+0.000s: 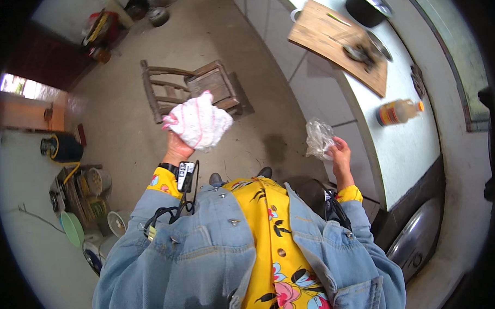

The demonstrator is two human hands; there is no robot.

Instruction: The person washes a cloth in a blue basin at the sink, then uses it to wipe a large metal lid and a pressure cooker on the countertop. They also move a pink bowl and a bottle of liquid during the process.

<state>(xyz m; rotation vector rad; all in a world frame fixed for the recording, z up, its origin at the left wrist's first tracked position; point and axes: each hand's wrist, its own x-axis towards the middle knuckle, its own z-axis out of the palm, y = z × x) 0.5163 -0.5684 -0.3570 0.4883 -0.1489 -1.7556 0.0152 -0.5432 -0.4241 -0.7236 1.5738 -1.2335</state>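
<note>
My left hand (178, 147) holds a bunched white cloth with pink stripes (201, 121), which hides most of its fingers. In my right hand (341, 157) a crumpled clear plastic bag (318, 139) is pinched between thumb and fingers, beside the counter's tiled front. Beyond the cloth, a low wooden chair (212, 84) stands on the floor, partly covered by it in this view. On the counter to my right lies a wooden cutting board (320, 25), with a green vegetable piece (339, 19) and a dark, blurred item (366, 56) on it.
The white counter (407, 161) also bears a dark lidded pot (367, 5), a metal bowl (379, 45) and a bottle with an orange cap (397, 112). A large metal lid (416, 234) covers the stove at lower right. Leftward are a gas cylinder (69, 147) and a green basin (72, 229).
</note>
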